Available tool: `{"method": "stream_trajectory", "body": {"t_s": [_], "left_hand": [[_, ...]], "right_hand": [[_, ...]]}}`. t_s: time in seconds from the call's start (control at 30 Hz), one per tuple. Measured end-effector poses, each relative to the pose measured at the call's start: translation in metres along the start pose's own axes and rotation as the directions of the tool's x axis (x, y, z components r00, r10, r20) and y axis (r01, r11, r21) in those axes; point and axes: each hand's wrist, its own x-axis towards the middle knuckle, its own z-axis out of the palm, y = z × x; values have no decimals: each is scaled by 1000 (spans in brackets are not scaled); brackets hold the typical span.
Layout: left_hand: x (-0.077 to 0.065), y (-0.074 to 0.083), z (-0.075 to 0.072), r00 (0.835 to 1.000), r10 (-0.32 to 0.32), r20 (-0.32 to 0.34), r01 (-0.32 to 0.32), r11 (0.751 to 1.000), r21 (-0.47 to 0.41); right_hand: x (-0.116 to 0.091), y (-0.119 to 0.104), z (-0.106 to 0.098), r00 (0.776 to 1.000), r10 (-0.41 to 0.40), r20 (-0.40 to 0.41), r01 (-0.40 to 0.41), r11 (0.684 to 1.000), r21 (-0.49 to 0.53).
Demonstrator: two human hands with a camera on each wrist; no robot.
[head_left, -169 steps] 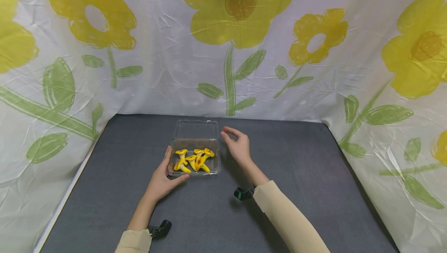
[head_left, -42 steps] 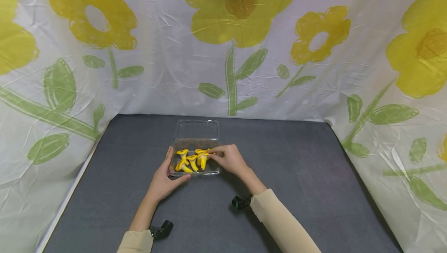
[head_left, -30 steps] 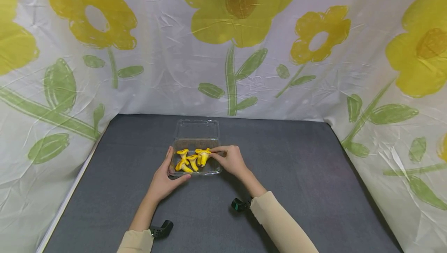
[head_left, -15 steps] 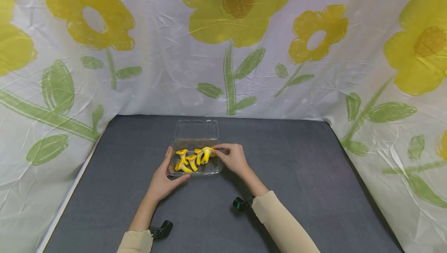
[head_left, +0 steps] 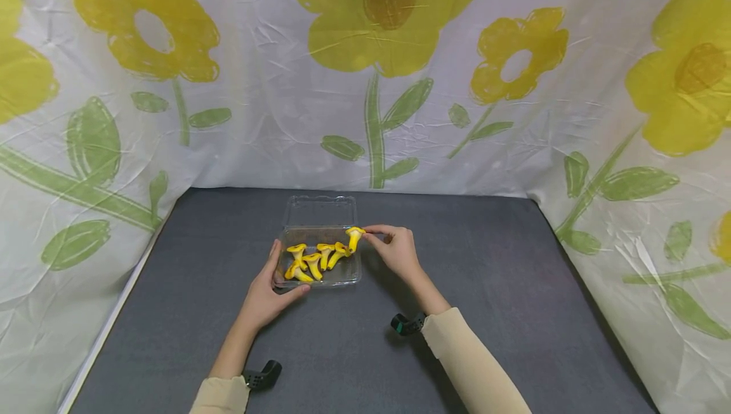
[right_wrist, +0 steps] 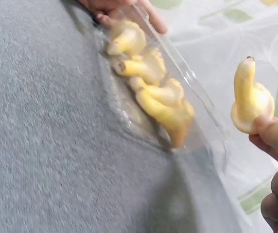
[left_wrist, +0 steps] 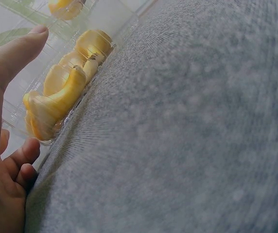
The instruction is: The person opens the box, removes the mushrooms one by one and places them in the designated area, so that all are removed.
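Observation:
My right hand [head_left: 396, 252] pinches a yellow chanterelle mushroom [head_left: 354, 240] between thumb and fingertips, above the right rim of the clear plastic clamshell container [head_left: 349, 276]. In the right wrist view the held chanterelle [right_wrist: 248, 99] has its stem pointing up, clear of the others. Several more chanterelles [head_left: 313, 263] lie inside the container, whose hinged lid [head_left: 321, 212] is folded back away from me. My left hand [head_left: 264, 293] holds the container at its near left corner, fingers along the left side and thumb [left_wrist: 25, 51] at the front edge.
The container stands on a dark grey table [head_left: 485, 287]. Behind and beside the table hangs a white cloth [head_left: 257, 134] printed with large yellow flowers. Black wrist cameras [head_left: 264, 376] sit at both beige sleeves.
My right hand, at first holding nothing beside the container, has reached in, pinched a chanterelle and lifted it up and to the right. My left hand stays at the container.

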Motion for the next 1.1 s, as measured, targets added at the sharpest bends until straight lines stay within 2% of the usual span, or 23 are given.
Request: {"method": "stream_trajectory", "body": {"t_s": [0.47,0.67,0.8,0.97,1.1], "left_hand": [[-1,-1,0,1000,-10,6,10,1000,-5],[0,0,1,1000,-7,4,7,1000,1],[1,0,1,1000,-3,5,3,1000,-6],[1,-2,1,1000,7,2,-7,1000,-7],[0,-2,1,1000,11,-2,-11,1000,-2]], "right_hand": [[2,32,-15,995,38,-90,-43,998,-48],[5,50,-17,994,58,-91,-66,994,-87],[9,60,-17,990,71,-119,-85,990,-114],[17,71,-16,984,93,-153,-112,986,-120],[22,77,-14,984,102,-149,-121,985,-122]]}}
